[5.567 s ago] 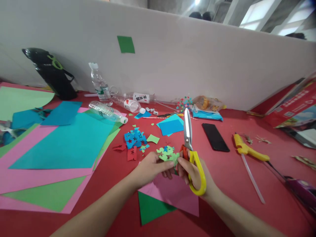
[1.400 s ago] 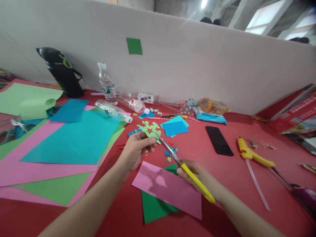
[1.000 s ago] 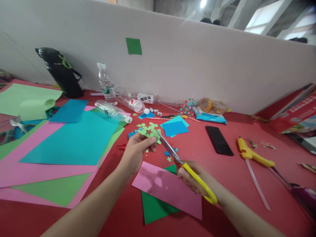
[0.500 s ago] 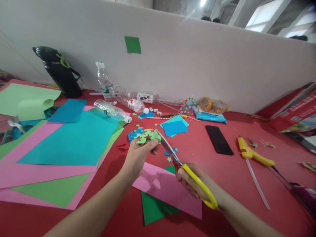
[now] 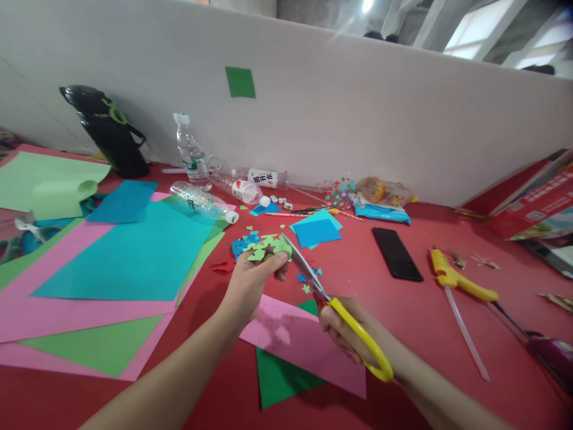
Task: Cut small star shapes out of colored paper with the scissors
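My left hand (image 5: 249, 282) pinches a light green paper piece (image 5: 267, 246) punched with star holes, held just above the red table (image 5: 403, 310). My right hand (image 5: 342, 328) grips yellow-handled scissors (image 5: 340, 313); their blade tips reach the right edge of the green piece. Below both hands lie a pink sheet (image 5: 308, 343) over a dark green sheet (image 5: 280, 379). Small blue and green star scraps (image 5: 308, 278) are scattered under the blades.
Large pink, teal and green sheets (image 5: 120, 263) cover the left. Plastic bottles (image 5: 199, 200), a black bag (image 5: 110, 131), a black phone (image 5: 396, 252), a yellow glue gun (image 5: 461, 280), blue folded paper (image 5: 316, 230) and snack packets (image 5: 380, 200) lie along the white partition (image 5: 358, 119).
Over the last seconds my left hand turned the green piece and drew it slightly nearer, while the scissors swung from upright to pointing left at it. In the last half second almost nothing moved.
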`<action>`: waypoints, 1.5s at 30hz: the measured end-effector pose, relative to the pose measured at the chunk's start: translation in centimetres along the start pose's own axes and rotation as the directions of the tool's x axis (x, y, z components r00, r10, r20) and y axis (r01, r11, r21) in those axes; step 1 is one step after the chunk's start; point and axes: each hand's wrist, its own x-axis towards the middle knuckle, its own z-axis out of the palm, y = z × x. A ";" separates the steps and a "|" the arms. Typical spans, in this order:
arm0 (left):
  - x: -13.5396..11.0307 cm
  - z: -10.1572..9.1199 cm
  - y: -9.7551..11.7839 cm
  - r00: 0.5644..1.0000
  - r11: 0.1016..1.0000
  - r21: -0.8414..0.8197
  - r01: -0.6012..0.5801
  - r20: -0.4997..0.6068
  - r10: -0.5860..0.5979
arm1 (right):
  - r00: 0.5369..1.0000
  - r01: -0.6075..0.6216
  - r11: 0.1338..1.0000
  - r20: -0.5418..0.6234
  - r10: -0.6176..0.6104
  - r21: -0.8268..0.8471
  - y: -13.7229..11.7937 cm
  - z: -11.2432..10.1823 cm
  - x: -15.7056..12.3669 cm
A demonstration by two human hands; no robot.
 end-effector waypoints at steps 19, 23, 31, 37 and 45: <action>0.3 -0.7 0.2 0.991 0.996 -0.015 0.088 0.104 -0.085 | 0.998 0.059 0.997 0.021 -0.060 0.046 0.5 -0.5 0.3; 0.4 -0.5 0.7 0.999 0.999 -0.021 0.033 0.041 -0.032 | 0.999 0.041 0.997 0.015 -0.042 0.061 0.2 -0.5 0.3; 0.7 -0.9 0.5 1.000 0.998 -0.058 0.012 0.019 -0.010 | 1.000 0.011 0.999 -0.015 -0.011 -0.045 0.3 -0.5 0.4; 0.6 -0.7 0.7 1.000 0.998 -0.061 0.016 -0.011 -0.016 | 1.000 0.013 0.999 0.000 -0.013 -0.048 0.1 -0.5 0.3; 0.9 -1.3 0.9 0.999 0.994 0.104 -0.046 0.004 0.046 | 0.999 0.036 0.982 0.019 -0.033 -0.188 -0.4 -0.6 0.1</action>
